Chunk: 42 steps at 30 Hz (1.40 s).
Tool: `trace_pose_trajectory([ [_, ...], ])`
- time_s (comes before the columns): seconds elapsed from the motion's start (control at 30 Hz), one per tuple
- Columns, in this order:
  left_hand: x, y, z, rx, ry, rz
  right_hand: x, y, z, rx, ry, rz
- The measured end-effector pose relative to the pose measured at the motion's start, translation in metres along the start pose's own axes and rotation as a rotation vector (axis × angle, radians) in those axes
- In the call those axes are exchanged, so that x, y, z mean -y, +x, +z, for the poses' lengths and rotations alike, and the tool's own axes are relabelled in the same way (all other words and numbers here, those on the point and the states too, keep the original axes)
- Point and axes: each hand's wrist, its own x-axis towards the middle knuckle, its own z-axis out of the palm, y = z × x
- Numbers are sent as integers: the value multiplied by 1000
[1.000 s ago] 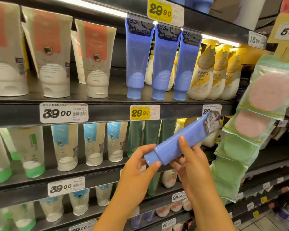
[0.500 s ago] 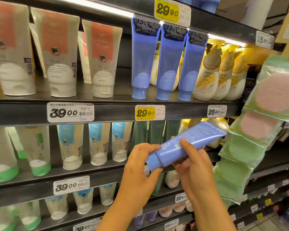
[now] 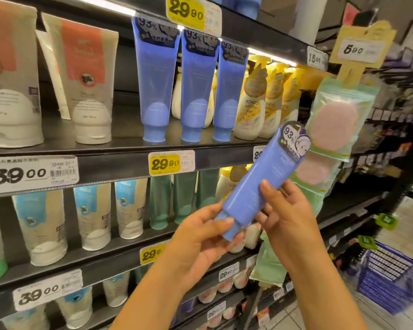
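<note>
In the centre right of the frame we held a periwinkle-blue plastic squeeze tube in both hands, in front of a dark shop shelf. The tube lay tilted, its round cap at the lower left and its flat crimped end, with a dark sticker reading "93%", at the upper right. Our left hand, in the lower centre, gripped the cap end, thumb across the top of the cap and fingers curled beneath it. Our right hand, just right of it, gripped the tube's middle, thumb pressed on the front and fingers wrapped behind.

In the upper centre, three matching blue tubes stood cap-down in a row on the shelf, above a yellow price tag marked 29.90. Cream tubes with coral labels stood to their left. On the right edge hung a strip of clear green packets holding round pink pads. A blue plastic basket sat in the lower right.
</note>
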Motion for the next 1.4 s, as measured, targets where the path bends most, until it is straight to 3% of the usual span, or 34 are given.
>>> trace_pose_trajectory([
  [0.13,-1,10,19,111,-95,-158,21,5,-11,-96,-70,-21],
  [0.3,-2,21,38,140,-141,-256,37,12,-20,-135,-104,-1],
  [0.43,-8,26,45,169,-113,-251,44,20,-22,-137,-106,-6],
  [0.57,-20,35,48,107,80,-181,47,30,-21,-91,-98,-30],
  [0.77,-47,57,63,14,359,32,65,57,-19,48,-230,-25],
  [0.97,-71,88,88,14,810,249,92,90,-20,61,-289,-252],
  [1.17,-90,126,136,-88,1282,629,125,127,-23,112,-289,-414],
  [1.4,-115,158,183,-149,1430,948,172,169,-18,90,-178,-544],
])
